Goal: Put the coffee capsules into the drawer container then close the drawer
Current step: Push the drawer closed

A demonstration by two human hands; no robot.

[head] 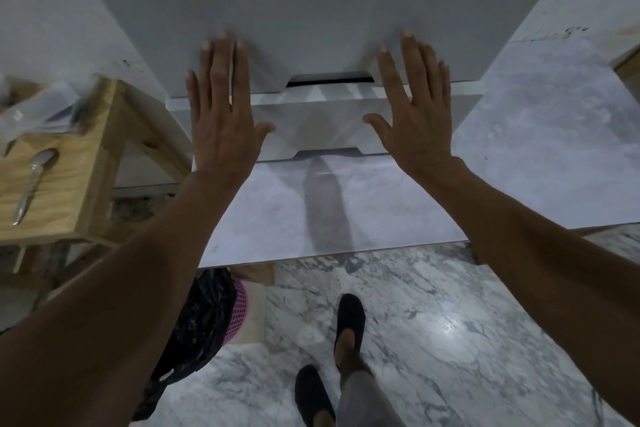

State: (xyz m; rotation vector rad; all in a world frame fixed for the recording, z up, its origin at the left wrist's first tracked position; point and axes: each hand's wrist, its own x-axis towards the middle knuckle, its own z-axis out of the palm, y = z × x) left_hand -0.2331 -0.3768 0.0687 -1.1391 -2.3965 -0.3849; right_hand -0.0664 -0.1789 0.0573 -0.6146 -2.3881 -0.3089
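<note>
Left hand and right hand flat against the drawer front, straight spread fingers either side of its notch.

Readable text, labels, brands, numbers, signs: none. Surfaces checked: the fronts of the grey plastic drawer container at centre far, the pale wooden stand at left, and the grey marble-patterned tabletop at right.

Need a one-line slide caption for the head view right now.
Left hand and right hand lie flat, fingers straight, on the grey drawer unit standing on a marble-patterned tabletop.
</note>
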